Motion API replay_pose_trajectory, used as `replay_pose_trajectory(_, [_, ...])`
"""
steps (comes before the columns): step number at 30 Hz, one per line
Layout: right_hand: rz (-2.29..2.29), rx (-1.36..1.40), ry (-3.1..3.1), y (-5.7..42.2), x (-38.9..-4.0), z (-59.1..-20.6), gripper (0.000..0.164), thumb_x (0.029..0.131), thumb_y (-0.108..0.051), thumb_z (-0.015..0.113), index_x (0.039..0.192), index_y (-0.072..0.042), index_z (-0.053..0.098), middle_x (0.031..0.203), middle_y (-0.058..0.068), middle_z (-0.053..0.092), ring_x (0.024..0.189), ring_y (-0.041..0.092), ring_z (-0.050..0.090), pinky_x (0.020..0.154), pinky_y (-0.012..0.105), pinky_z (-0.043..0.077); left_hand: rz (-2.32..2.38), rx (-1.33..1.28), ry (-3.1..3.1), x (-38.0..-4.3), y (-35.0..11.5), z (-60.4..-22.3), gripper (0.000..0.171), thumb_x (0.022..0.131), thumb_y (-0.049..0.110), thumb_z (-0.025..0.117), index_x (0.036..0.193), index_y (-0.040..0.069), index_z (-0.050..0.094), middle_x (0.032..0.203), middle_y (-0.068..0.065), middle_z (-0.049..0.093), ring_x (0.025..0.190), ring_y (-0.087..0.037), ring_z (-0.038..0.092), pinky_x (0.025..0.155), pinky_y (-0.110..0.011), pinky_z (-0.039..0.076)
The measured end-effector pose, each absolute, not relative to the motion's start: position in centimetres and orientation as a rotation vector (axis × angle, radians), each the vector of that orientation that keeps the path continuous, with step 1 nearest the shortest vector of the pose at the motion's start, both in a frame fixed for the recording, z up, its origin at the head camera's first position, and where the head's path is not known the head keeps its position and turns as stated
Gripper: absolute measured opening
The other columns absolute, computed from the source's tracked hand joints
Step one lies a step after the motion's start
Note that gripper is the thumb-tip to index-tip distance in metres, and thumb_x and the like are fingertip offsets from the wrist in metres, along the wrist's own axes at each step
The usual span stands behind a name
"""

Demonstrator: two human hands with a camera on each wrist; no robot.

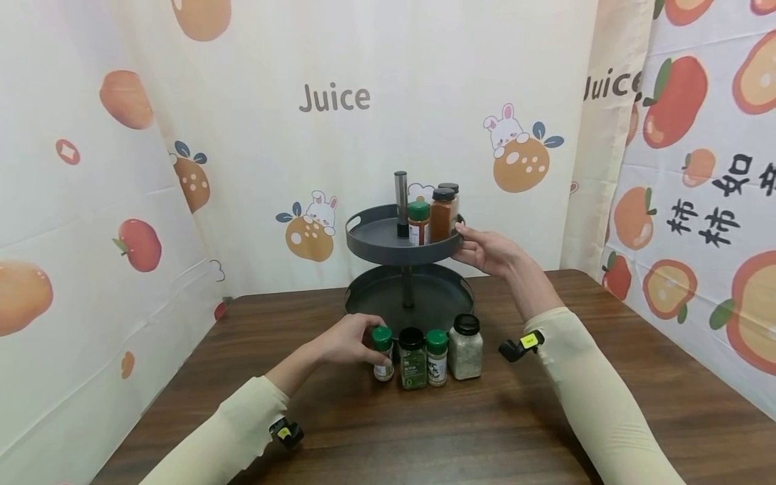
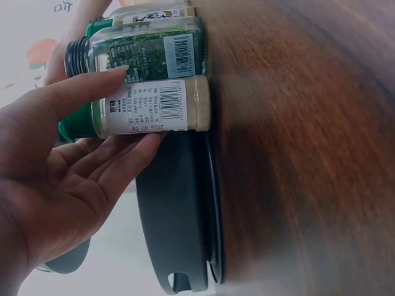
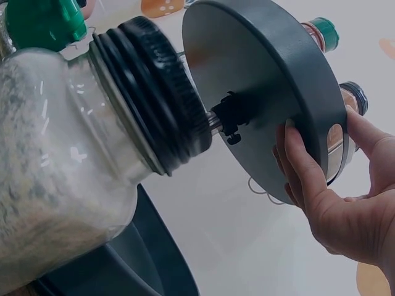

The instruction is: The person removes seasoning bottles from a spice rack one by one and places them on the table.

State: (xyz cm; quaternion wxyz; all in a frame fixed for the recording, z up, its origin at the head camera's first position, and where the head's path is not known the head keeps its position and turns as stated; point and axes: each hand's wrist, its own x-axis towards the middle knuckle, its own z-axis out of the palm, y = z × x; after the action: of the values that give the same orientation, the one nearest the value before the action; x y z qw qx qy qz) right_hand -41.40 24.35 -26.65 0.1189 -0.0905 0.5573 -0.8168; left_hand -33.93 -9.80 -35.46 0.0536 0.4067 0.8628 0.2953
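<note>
My left hand holds a small green-capped spice jar on the table. In the left wrist view, the thumb lies along one side of its white label and the fingers along the other. My right hand grips the upper tier of a dark grey two-tier rack by its right rim. Its fingers reach under that tier, with the thumb at the handle slot. On the upper tier stand a green-capped jar, a black-capped jar of red-brown powder and another black-capped jar behind.
Right of the held jar stand a black-capped jar of green herbs, a green-capped jar and a larger black-capped jar. Behind them is the lower tier. A metal post rises above the upper tier. Printed curtains surround the wooden table.
</note>
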Motion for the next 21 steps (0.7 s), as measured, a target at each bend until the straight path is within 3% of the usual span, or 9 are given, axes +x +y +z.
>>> replay_pose_trajectory(10, [-2.385, -0.273, 1.635, 24.35, -41.27, -26.68, 0.068, 0.087, -0.028, 0.074, 0.142, -0.005, 0.041, 0.105, 0.013, 0.074, 0.103, 0.029, 0.067, 0.082, 0.034, 0.059, 0.882, 1.203, 2.630, -34.23, -9.95, -35.76, 0.033, 0.077, 0.030, 0.084, 0.098, 0.018, 0.063, 0.080, 0.007, 0.067, 0.070, -0.006, 0.058, 0.066, -0.027, 0.050])
replay_pose_trajectory(21, [-2.349, -0.283, 1.598, 24.37, -41.02, -26.51, 0.075, 0.092, -0.022, 0.070, 0.151, -0.003, 0.028, 0.108, 0.015, 0.074, 0.106, 0.030, 0.066, 0.082, 0.035, 0.059, 0.874, 1.173, 2.665, -34.11, -9.88, -35.82, 0.035, 0.075, 0.029, 0.086, 0.098, 0.015, 0.063, 0.081, 0.006, 0.068, 0.071, -0.007, 0.059, 0.067, -0.030, 0.052])
